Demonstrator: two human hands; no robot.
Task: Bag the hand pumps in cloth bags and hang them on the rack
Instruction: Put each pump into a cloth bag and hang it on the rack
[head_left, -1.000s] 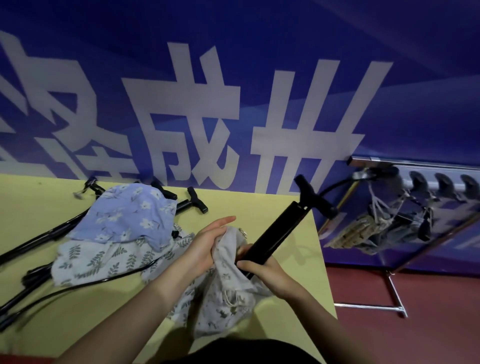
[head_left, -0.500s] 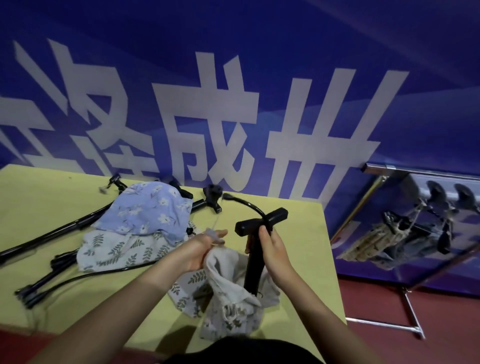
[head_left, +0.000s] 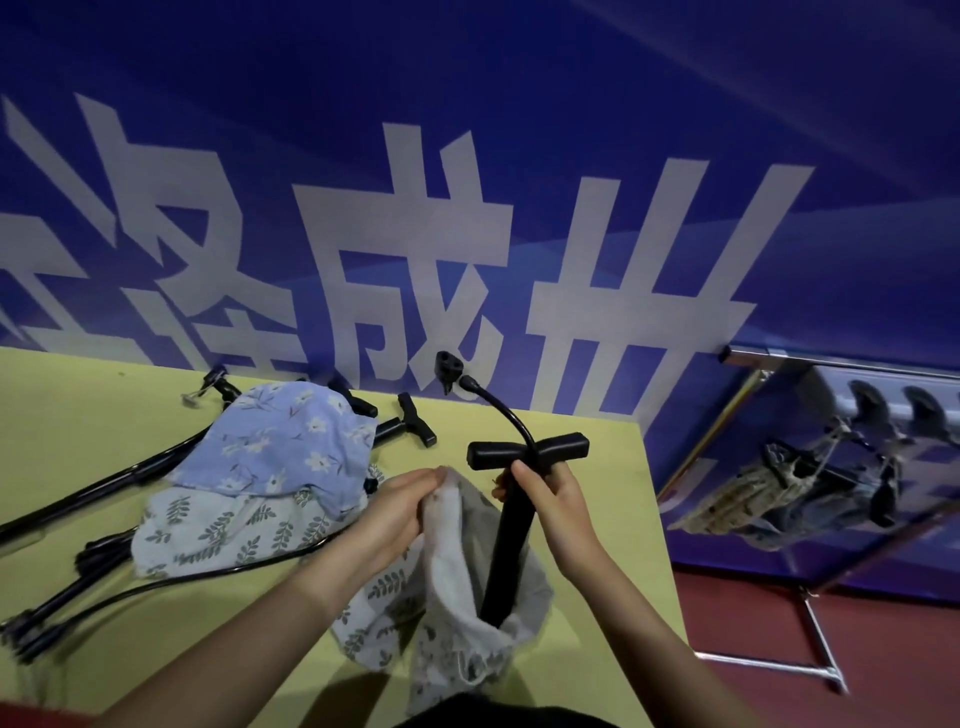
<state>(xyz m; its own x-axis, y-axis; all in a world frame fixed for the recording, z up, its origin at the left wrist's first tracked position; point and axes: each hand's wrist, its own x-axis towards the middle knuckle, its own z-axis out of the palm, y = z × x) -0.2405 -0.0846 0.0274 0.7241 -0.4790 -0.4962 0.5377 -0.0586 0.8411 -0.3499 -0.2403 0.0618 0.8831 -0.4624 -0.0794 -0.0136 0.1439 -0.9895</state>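
Your right hand (head_left: 558, 512) wraps the black pump (head_left: 511, 525) just under its T-shaped handle, at the centre of the frame. The pump stands nearly upright, its lower end down inside the pale leaf-print bag (head_left: 467, 613), and a thin black hose arcs up from the handle to a small nozzle head. Your left hand (head_left: 395, 512) pinches the bag's rim, holding the mouth up beside the barrel. To the left on the yellow table (head_left: 587, 452) lie more black pumps (head_left: 78, 499) under a blue floral bag (head_left: 280, 441) and another leaf-print one. At the right of the frame, filled bags (head_left: 779, 493) hang from the rack (head_left: 841, 364).
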